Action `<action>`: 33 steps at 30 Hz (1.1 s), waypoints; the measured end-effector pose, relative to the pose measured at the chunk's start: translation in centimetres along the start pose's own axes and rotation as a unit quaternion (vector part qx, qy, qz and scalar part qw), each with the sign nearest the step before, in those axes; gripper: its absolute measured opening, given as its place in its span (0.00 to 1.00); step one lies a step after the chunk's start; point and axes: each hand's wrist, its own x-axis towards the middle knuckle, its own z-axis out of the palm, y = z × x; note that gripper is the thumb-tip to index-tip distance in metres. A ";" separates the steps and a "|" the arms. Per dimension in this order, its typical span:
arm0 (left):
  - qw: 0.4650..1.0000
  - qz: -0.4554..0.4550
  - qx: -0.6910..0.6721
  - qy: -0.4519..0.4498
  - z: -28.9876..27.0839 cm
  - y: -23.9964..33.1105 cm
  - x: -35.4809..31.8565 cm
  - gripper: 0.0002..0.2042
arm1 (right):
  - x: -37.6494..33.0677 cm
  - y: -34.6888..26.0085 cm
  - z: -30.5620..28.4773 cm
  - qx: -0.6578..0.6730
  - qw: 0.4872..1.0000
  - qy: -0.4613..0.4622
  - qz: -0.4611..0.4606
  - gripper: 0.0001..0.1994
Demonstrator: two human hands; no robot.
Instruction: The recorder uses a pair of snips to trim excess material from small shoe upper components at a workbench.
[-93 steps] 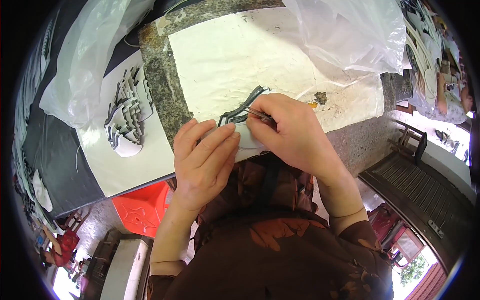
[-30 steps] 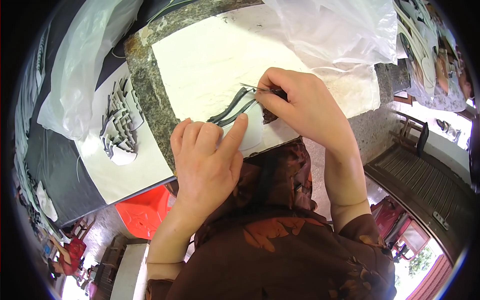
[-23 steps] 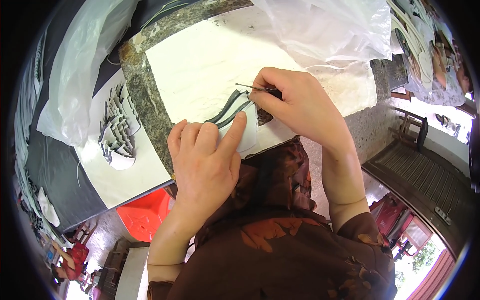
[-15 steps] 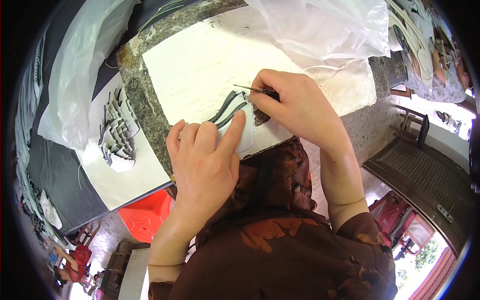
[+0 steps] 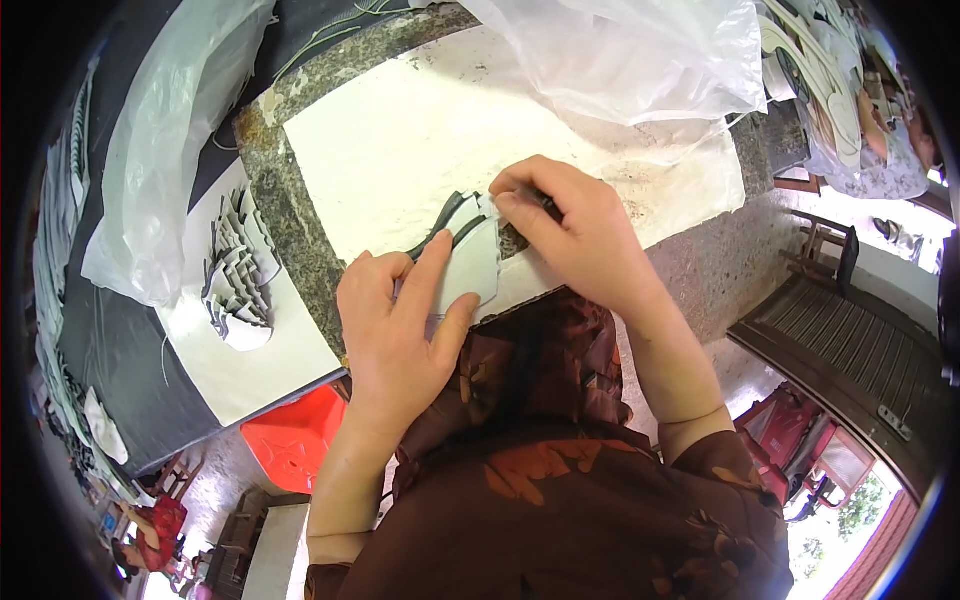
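Observation:
Small pale grey pieces [image 5: 475,262] with dark curved edges lie overlapped on a white sheet, close to my body. My left hand [image 5: 392,325] rests over their left side, index finger stretched across the dark edge and thumb spread out near the lower edge. At their upper right corner my right hand [image 5: 580,220] is closed, thumb and index fingertips together by the corner. It grips a slim dark tool [image 5: 551,208], of which only a short part shows by the palm. The tool's tip is hidden now.
A worn stone slab [image 5: 275,150] lies under the white sheet [image 5: 380,130]. Left of it, a fanned stack of similar pieces [image 5: 238,270] sits on white board. Clear plastic bags [image 5: 640,60] lie at the back and left. A red stool [image 5: 295,440] stands below; a person in red [image 5: 160,525] is farther off.
My left hand has shifted slightly, its index finger moving left off the pieces' upper right and its thumb spreading out. My right hand has moved a little left and down; the tool's thin point no longer shows.

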 end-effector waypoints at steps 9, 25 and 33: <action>0.993 -0.031 -0.079 0.086 1.2 0.3 -0.9 0.21 | -1.1 -1.1 -1.0 0.017 0.998 -0.041 -0.040 0.09; 0.989 -0.027 -0.135 0.058 -0.2 0.4 0.3 0.20 | 0.3 -1.3 -1.9 0.298 0.930 -0.167 0.133 0.10; 0.979 -0.038 -0.173 0.101 0.2 0.6 0.9 0.15 | 0.6 -1.2 -1.5 0.345 0.901 -0.190 0.183 0.09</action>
